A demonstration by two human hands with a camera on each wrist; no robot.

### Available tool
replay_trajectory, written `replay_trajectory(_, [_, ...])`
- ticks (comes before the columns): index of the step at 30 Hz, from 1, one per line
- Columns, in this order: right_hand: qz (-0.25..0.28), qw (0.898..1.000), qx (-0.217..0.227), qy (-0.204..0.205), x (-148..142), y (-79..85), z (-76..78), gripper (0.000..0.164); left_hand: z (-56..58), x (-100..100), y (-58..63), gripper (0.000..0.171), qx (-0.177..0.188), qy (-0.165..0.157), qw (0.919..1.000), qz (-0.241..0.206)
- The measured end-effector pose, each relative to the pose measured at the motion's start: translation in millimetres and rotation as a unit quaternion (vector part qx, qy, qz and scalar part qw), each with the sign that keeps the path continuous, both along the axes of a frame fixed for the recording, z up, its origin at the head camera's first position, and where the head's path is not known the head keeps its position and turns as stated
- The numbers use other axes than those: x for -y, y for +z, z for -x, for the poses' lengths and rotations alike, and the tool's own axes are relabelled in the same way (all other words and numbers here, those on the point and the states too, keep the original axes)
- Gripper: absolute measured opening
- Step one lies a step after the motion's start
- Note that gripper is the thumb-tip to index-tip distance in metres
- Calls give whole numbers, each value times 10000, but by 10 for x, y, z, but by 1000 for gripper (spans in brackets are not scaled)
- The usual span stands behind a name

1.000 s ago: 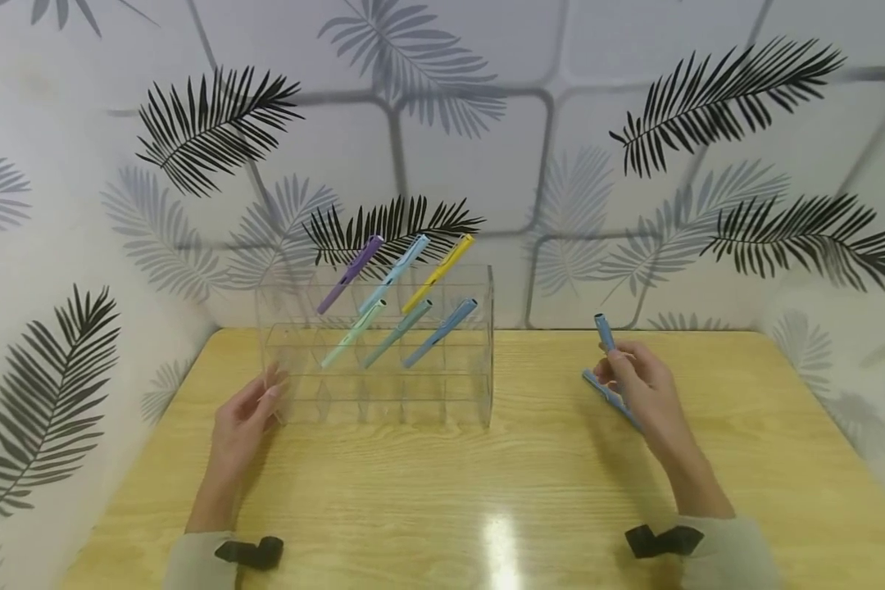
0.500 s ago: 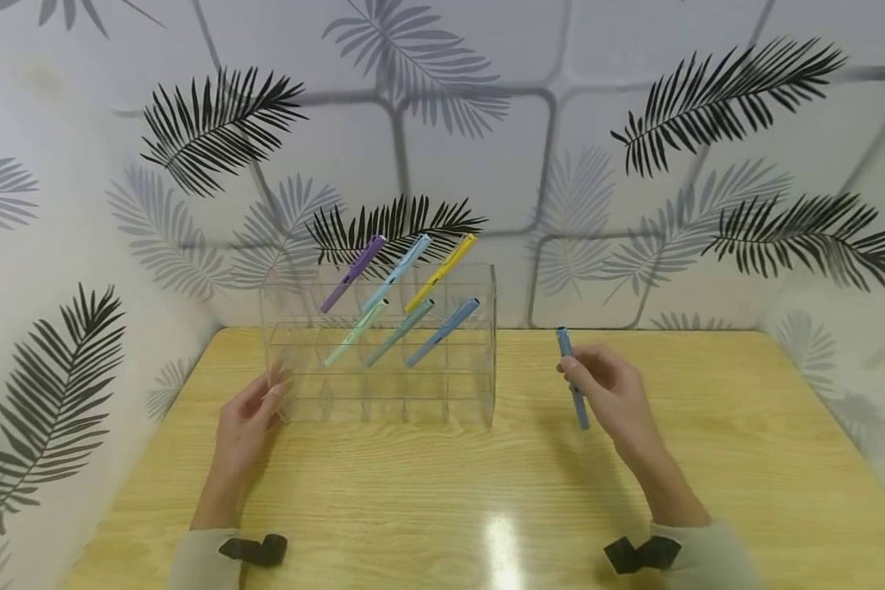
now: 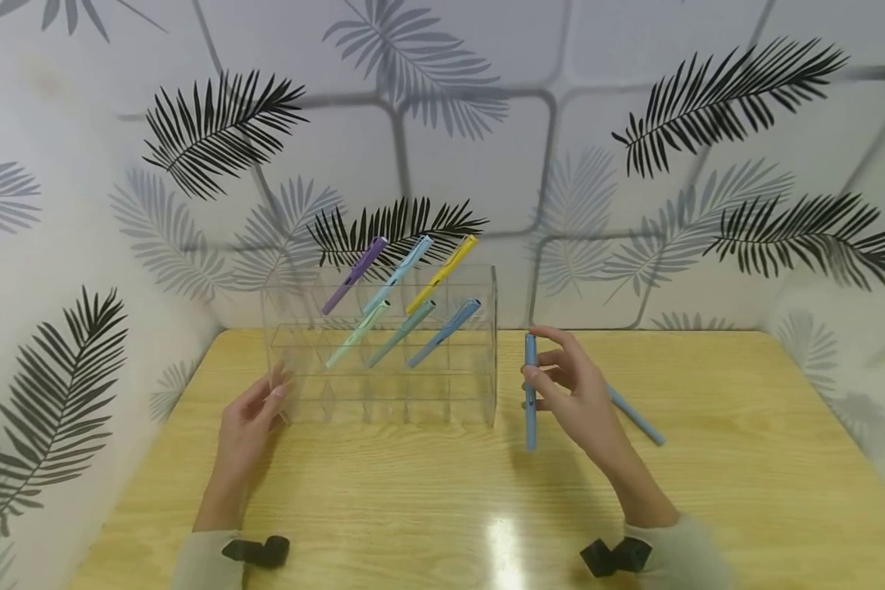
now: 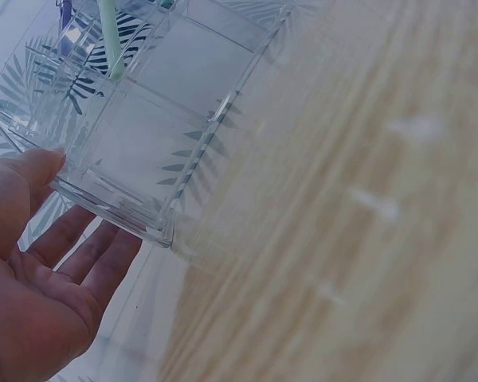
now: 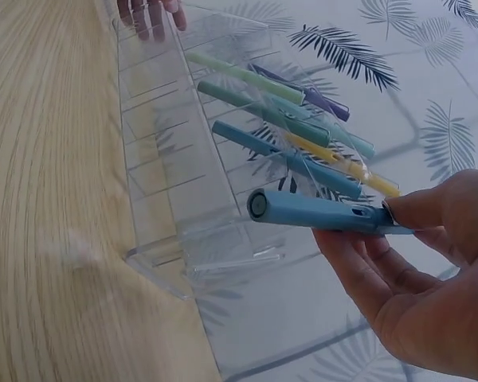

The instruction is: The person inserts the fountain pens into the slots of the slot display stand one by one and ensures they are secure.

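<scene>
A clear acrylic pen rack with tiered compartments stands left of the table's middle. Purple, light blue and yellow pens lean in its upper tier. Below them lean mint, grey-green and blue pens. My left hand holds the rack's left side, thumb and fingers at the panel edge. Just right of the rack, my right hand pinches another blue pen between thumb and fingers, nearly upright in the head view.
Another blue pen lies on the wooden table, right of and partly behind my right hand. A leaf-patterned wall covering rises behind the table and along its sides.
My right hand has carried the blue pen leftward towards the rack and turned it nearly upright. The other blue pen stays on the table. My left hand keeps its place on the rack.
</scene>
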State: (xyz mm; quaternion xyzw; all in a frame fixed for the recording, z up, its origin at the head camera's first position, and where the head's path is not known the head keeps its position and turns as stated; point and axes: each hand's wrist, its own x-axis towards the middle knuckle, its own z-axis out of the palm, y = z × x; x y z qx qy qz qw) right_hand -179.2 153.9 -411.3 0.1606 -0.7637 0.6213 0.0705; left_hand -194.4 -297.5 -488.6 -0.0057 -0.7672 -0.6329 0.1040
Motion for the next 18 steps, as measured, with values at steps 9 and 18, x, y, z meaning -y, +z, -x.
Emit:
replay_trajectory(9, [824, 9965, -66, 89, 320, 87, 24, 34, 7, 16, 7, 50, 86, 152, 9996, 224])
replay_trajectory(18, [1441, 9894, -113, -130, 665, 87, 62, 30, 16, 25, -27, 50, 162, 226, 9989, 365])
